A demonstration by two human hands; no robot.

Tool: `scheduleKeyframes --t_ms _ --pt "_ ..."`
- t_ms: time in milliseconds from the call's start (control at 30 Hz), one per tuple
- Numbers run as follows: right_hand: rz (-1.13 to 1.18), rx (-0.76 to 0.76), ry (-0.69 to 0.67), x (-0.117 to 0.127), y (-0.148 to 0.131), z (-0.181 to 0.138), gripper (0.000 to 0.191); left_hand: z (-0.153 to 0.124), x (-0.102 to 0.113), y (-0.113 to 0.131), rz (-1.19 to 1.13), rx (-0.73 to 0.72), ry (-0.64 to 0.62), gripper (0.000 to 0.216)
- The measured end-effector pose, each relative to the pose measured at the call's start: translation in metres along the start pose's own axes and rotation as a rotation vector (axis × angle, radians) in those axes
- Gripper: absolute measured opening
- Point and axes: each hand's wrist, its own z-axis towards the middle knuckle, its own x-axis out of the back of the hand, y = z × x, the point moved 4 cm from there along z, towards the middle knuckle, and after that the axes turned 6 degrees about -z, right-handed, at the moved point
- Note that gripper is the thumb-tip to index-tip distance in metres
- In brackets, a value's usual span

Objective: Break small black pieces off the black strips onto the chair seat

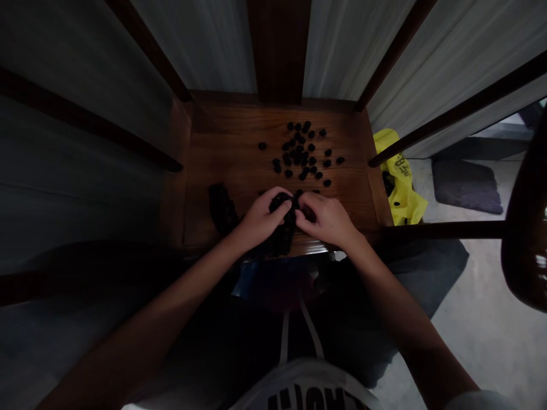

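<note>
On a small wooden table, my left hand and my right hand meet at the near edge. Both are closed on a dark clump of black beads strung together, which hangs down between them. The right fingertips pinch at the top of the clump near the left thumb. Beyond the hands, several loose black beads lie scattered over the middle and right of the tabletop. A second dark strand lies on the table left of my left hand.
A yellow bag with print sits on the floor right of the table. Dark wooden rails and pale wall panels surround the table. A grey mat lies on the floor at right, and a dark rounded wooden piece stands at the right edge.
</note>
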Motion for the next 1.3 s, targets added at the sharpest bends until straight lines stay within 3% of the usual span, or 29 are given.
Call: scheduleKeyframes --t_ms 400,600,733,1000,1300 --pt "-0.135 -0.015 0.000 -0.015 -0.002 -0.002 0.021 -0.004 -0.009 0.001 0.018 -0.056 -0.119 0.018" --pt "-0.244 -0.006 0.000 -0.019 0.000 -0.001 0.028 -0.011 -0.008 0.008 0.355 -0.186 -0.040 0.030" --pt "-0.275 0.011 0.010 -0.020 -0.003 -0.001 0.030 -0.006 -0.004 0.007 0.506 -0.235 -0.122 0.029" --pt "-0.162 0.054 -0.069 -0.014 -0.007 -0.003 0.020 0.002 0.001 0.010 0.446 -0.252 -0.316 0.036" --pt "-0.084 0.011 -0.101 -0.007 0.000 0.002 0.013 0.004 -0.003 0.000 0.555 -0.281 -0.289 0.032"
